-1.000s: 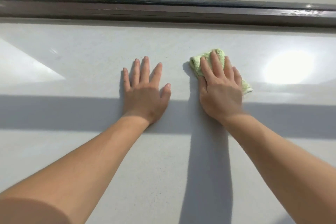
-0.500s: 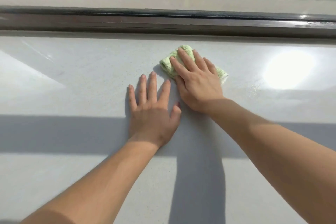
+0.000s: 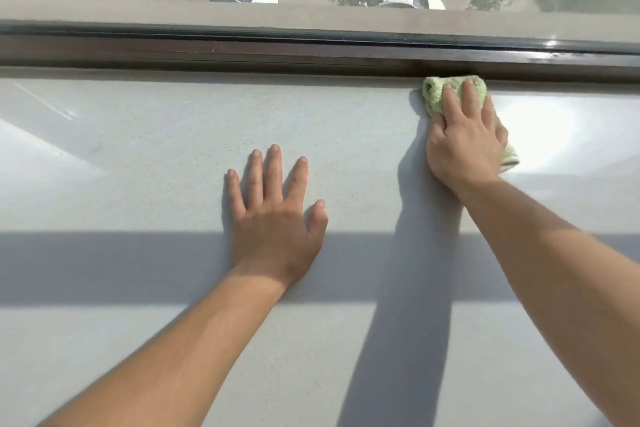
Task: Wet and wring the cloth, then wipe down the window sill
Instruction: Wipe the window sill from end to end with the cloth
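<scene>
Right hand (image 3: 464, 142) is pressing flat on the green cloth (image 3: 438, 94), its fingers (image 3: 450, 99) lying nearly straight over it rather than curling round it. It is holding the pad at the far edge of the window sill (image 3: 138, 149), where the cloth's top is touching the dark window frame (image 3: 242, 52). Left hand (image 3: 277, 218) is resting palm-down on the sill, fingers spread, holding nothing, well apart from the cloth. The cloth is looking soft, light and nubbly, folded thick, one corner poking out beside the wrist. It is likely bunching under pressure, so a broad flat palm is probably serving better than a pinch. The sill is showing smooth, pale grey and finely speckled, glossy where sunlight is glaring.
</scene>
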### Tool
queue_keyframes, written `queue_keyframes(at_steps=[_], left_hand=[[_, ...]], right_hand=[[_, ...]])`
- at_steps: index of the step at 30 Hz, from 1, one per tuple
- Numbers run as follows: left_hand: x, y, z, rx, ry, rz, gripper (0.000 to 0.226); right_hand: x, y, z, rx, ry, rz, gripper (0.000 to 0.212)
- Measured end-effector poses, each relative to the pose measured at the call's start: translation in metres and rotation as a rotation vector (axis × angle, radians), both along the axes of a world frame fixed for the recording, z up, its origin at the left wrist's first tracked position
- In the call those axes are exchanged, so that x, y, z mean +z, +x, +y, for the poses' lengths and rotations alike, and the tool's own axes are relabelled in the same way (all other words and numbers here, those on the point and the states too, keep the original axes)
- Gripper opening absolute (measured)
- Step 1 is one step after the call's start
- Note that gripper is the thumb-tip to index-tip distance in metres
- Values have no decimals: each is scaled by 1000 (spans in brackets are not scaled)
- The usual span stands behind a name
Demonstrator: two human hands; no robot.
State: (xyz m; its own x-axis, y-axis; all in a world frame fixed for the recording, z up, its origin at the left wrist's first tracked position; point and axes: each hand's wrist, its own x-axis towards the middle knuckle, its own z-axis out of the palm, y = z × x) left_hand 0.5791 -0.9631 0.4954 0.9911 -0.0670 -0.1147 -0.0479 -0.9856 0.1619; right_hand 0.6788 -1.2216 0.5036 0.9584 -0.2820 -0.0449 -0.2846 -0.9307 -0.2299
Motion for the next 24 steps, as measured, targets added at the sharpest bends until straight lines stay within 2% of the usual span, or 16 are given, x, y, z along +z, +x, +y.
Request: queue_keyframes(at_steps=[2, 5, 7, 10, 12, 16, 18, 19, 22, 24], left_hand=[[4, 0, -2, 3, 2, 33, 66], [11, -9, -17, -38, -39, 64, 65], [16, -25, -31, -84, -75, 55, 65], [18, -49, -52, -94, -128, 52, 63], [12, -62, -63, -82, -104, 67, 64], [3, -69, -73, -81, 27, 65, 66], [4, -68, -75, -74, 63, 61, 67], [4, -67, -77, -74, 74, 64, 67], [4, -67, -83, -58, 113, 82, 68], [3, -68, -83, -38, 132, 82, 69]], right_hand=[[-2, -19, 13, 170, -38, -8, 51], [3, -37, -12, 472, -62, 35, 49], [2, -21, -37, 404, -53, 36, 49], [-1, -3, -37, 85, -27, -11, 50], [-2, -17, -15, 88, -11, -3, 51], [-2, -83, -4, 509, -49, -10, 51], [0, -75, -32, 625, -66, 0, 52], [0, -64, -48, 589, -77, 18, 52], [0, -41, -69, 243, -7, 41, 52], [-3, -59, -48, 167, 3, 14, 53]])
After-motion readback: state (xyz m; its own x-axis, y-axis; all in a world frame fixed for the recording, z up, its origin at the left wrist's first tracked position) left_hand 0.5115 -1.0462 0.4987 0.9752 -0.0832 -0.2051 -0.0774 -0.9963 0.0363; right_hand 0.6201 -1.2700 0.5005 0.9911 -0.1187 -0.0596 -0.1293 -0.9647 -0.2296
